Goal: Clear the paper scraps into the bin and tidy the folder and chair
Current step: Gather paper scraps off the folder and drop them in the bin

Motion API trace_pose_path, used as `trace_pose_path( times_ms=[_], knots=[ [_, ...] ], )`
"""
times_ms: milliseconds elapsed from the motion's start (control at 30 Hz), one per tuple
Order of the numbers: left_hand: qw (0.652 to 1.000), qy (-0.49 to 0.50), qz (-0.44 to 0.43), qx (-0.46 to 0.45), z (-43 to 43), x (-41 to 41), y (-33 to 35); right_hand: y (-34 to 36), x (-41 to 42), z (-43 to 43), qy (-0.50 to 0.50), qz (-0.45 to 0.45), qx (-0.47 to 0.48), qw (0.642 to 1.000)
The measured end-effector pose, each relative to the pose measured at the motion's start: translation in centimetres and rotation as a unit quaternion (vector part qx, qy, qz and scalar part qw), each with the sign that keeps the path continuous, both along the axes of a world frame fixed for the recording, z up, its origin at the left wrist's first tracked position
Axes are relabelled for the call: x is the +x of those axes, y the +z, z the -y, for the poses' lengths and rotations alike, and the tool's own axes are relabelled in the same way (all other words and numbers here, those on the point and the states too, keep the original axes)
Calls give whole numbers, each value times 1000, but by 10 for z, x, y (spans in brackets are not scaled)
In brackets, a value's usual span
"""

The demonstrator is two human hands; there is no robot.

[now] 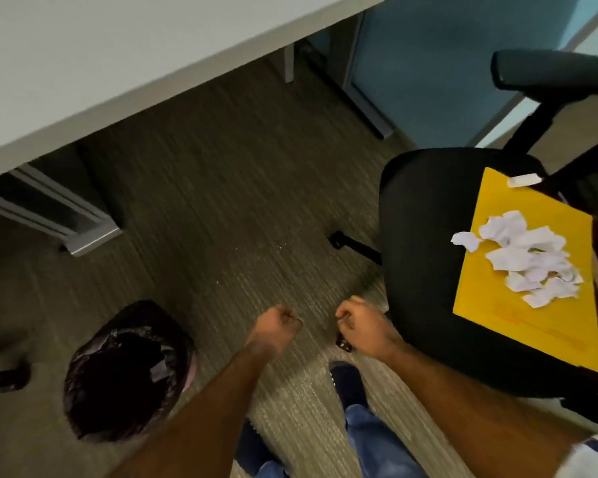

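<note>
A yellow folder (pixel 491 298) lies on the seat of a black office chair (pixel 425 236) at the right. A heap of white paper scraps (pixel 529 257) sits on the folder, and one more scrap (pixel 525 180) lies at its far corner. A bin (pixel 125 370) lined with a dark bag stands on the carpet at the lower left. My left hand (pixel 277 326) and my right hand (pixel 359 322) hang over the carpet between bin and chair, both with fingers curled into fists and nothing seen in them.
A white desk (pixel 118 63) runs across the top left, with grey legs (pixel 66 215) beneath it. A blue partition (pixel 446 70) stands behind the chair. The chair's armrest (pixel 549 70) juts up at top right. My feet stand on the carpet below my hands.
</note>
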State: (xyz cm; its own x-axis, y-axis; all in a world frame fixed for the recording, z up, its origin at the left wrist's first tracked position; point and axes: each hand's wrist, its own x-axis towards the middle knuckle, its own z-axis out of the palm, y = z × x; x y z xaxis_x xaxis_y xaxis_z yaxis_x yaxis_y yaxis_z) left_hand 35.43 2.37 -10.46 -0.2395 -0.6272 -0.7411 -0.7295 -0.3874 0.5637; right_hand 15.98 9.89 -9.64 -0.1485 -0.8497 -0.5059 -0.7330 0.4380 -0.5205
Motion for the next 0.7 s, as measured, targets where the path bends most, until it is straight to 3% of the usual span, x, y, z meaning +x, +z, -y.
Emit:
trace_pose_path(
  times_ms=[233, 433, 567, 700],
  knots=[
    [995, -101, -6, -24, 10, -94, 34, 48, -76, -6, -28, -28, -72, 997],
    [981, -155, -88, -72, -3, -198, 69, 88, -169, -41, -212, -74, -172, 959],
    [963, -209, -126, -117, -19, -255, 80, 92, -229, -74, -277, -118, -142, 943],
    [921, -315, -101, -206, -28, -294, 81, 89, -268, -97, -289, -140, -108, 941]
  ],
)
